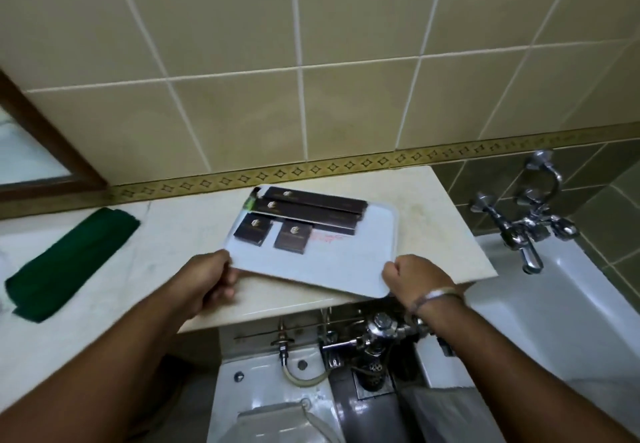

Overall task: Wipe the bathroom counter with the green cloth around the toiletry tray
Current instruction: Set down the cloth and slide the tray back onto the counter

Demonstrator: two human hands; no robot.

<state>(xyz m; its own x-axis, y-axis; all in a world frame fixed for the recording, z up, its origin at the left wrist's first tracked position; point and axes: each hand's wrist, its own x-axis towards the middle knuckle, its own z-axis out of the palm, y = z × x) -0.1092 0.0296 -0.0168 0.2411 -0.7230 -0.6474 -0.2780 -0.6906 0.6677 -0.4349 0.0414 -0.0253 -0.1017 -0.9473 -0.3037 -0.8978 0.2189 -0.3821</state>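
Tray (346, 262) first, since both hands are on it: the left hand (211, 278) is clamped on its near left corner and the right hand (412, 278) on its near right corner, each grip closed over the rim, fingers partly hidden beneath. The near edge overhangs the front lip of the counter (173, 235), and the tray sits skewed, its long axis running from near right toward far left; whether it is lifted clear or just sliding I cannot tell. On it lie dark toiletry boxes (291, 238), two small ones nearer and two long ones behind.

Beyond the left hand and well apart from it, out to the left, the green cloth (69, 266) lies flat on the counter (untouched, no hand near it). Its long axis runs diagonally, near left to far right, the far end pointing toward the tray. The left hand is plainly the nearer one, so I judge the cloth would be picked up by that hand once the tray is let go, reaching leftward across bare counter. Wiping has not yet begun.
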